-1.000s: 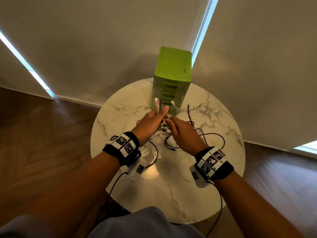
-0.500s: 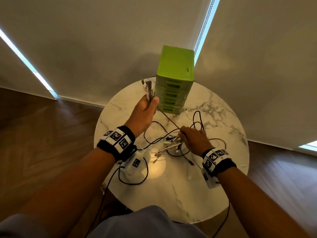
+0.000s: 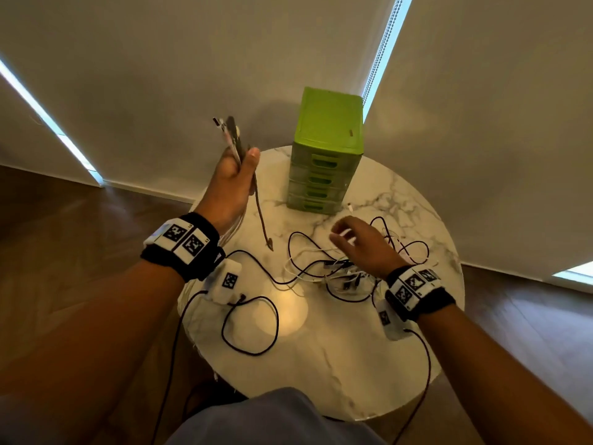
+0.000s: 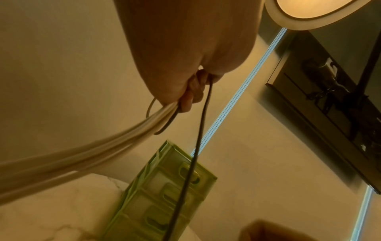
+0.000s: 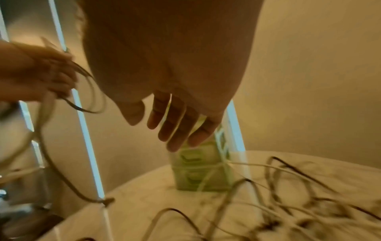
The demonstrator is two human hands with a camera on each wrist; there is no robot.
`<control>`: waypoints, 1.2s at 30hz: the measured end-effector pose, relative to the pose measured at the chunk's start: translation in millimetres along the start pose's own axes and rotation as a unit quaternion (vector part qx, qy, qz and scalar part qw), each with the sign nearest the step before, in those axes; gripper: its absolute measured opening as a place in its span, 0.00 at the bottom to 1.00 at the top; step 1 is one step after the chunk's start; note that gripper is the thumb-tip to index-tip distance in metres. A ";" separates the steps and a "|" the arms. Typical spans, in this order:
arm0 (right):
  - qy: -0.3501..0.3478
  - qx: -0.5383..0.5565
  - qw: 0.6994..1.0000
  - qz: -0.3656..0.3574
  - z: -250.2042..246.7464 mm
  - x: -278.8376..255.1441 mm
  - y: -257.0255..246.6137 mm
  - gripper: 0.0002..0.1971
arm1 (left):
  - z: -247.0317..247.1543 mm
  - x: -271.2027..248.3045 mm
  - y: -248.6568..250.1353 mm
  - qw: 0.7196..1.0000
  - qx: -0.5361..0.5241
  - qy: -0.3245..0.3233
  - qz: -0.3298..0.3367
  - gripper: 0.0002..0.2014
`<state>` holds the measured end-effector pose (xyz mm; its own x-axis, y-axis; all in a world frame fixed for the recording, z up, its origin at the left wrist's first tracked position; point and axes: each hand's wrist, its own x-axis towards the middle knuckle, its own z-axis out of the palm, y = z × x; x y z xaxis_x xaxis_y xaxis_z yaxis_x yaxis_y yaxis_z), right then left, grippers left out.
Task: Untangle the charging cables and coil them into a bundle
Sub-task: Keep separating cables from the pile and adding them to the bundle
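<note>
My right hand [image 3: 362, 244] hangs with fingers spread and relaxed, holding nothing, just above the tangle of cables [image 3: 346, 271] that lies on the marble table [image 3: 321, 374] under and ahead of my palm. My left hand [image 3: 232, 181] is raised well up and to the left, fist closed round a sheaf of cable ends [image 3: 229, 133] whose plugs stick up past my thumb; one dark cable [image 3: 261, 216] hangs straight down from it, its free end near the tabletop. So the next strand is, I judge, the right hand's to take: the heap lies directly below it and sprawls mostly crosswise toward the right. Behind stands the green drawer box [image 3: 324, 155]. The left wrist view shows pale cables [image 4: 86, 154] sweeping back from my grip, hidden from the head view; the right wrist view shows my open fingers [image 5: 175, 124] plainly.
</note>
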<state>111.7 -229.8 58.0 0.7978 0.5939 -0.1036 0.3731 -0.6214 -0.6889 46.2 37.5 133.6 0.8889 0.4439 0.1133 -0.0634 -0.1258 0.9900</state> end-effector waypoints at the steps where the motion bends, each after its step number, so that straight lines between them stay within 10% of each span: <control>1: -0.015 0.042 0.999 -0.014 5.9 1.4 -20.8 0.12 | 1.3 -2.9 -2.4 1.000 0.005 -0.010 -0.002 0.07; 8: -0.039 0.096 0.984 -0.147 74.9 28.2 -108.2 0.08 | -9.0 -21.9 -12.4 0.996 0.063 -0.066 -0.014 0.10; 21: 0.002 0.113 0.971 -0.212 101.2 88.4 -183.1 0.10 | -173.2 -56.9 -26.0 0.994 -0.021 0.102 -0.042 0.15; 30: -0.214 0.178 0.959 -0.057 219.8 62.7 -182.2 0.04 | -234.5 -90.8 -30.4 0.984 -0.081 0.155 -0.036 0.16; 36: -0.405 -0.225 0.881 -0.095 256.9 50.7 -151.1 0.22 | -248.9 -111.1 -39.1 0.982 -0.107 0.132 -0.081 0.18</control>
<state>-25.9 25.4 -27.4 0.1690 0.7658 -0.6204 0.7589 -0.5028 -0.4139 -163.1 213.9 103.2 0.7488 0.6602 -0.0578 -0.0494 0.1426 0.9885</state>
